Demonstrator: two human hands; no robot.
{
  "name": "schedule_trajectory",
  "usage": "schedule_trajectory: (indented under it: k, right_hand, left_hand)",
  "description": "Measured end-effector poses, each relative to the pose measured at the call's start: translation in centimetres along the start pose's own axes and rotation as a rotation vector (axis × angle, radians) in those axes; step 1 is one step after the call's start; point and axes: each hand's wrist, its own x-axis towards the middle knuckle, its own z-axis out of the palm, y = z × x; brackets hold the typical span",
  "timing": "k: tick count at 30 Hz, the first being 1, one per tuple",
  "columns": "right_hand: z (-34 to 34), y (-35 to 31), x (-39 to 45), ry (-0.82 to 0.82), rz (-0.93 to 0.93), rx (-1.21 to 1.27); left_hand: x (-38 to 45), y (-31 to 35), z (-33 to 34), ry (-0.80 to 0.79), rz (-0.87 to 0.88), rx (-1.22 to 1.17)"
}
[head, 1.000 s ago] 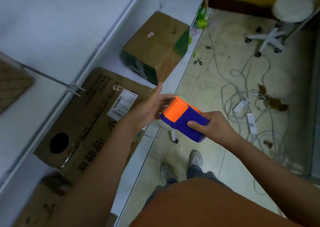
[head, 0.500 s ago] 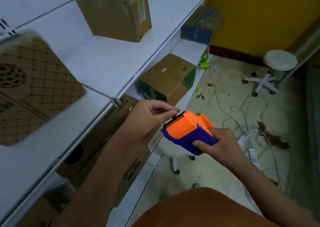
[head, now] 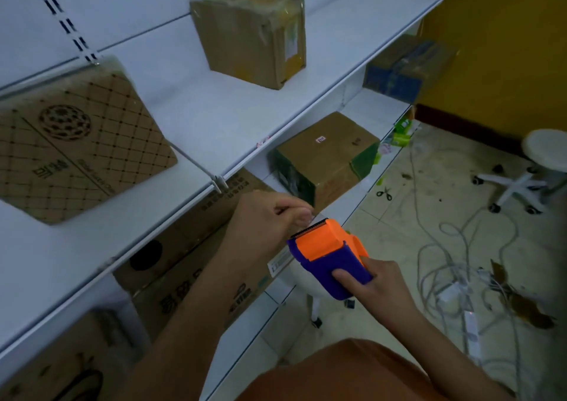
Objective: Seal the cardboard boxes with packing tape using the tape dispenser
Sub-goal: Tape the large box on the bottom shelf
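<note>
View has lifted toward the upper shelf; left hand (head: 270, 216) fingers now pinch the tape end at the tape dispenser (head: 329, 255) blade, right hand (head: 379, 287) gripping its body—likely freeing tape, next carry it to a cardboard box (head: 251, 32).

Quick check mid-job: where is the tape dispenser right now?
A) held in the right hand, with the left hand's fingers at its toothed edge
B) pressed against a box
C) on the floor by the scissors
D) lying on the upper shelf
A: the right hand grips the purple body of the tape dispenser, held in the air, while the left hand pinches at its serrated edge.
</note>
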Motion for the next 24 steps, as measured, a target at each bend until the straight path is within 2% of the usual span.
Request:
schedule_trajectory:
  k: [4,9,13,19,24]
  right_hand:
    - [-1.6,1.8,0.3,-0.069,0.096,0.081]
    - [-2.0,2.8,0.6,-0.204,0.125,0.06]
    - [-2.1,5.1,0.9,-0.33,0.138,-0.006]
    - [-0.4,6.9,1.5,-0.458,0.204,0.01]
    - [2.4,5.2,2.9,-0.54,0.32,0.106]
  left_hand:
    - [0.6,0.8,0.6,0.067,-0.063,0.079]
    - [0.5,1.7,2.4,0.11,-0.067,0.232]
    - [0.2,3.0,1.8,0.256,-0.167,0.206]
    - [-2.2,1.5,3.0,0.396,-0.248,0.367]
    - [-6.1,-0.2,6.8,0.457,-0.101,0.639]
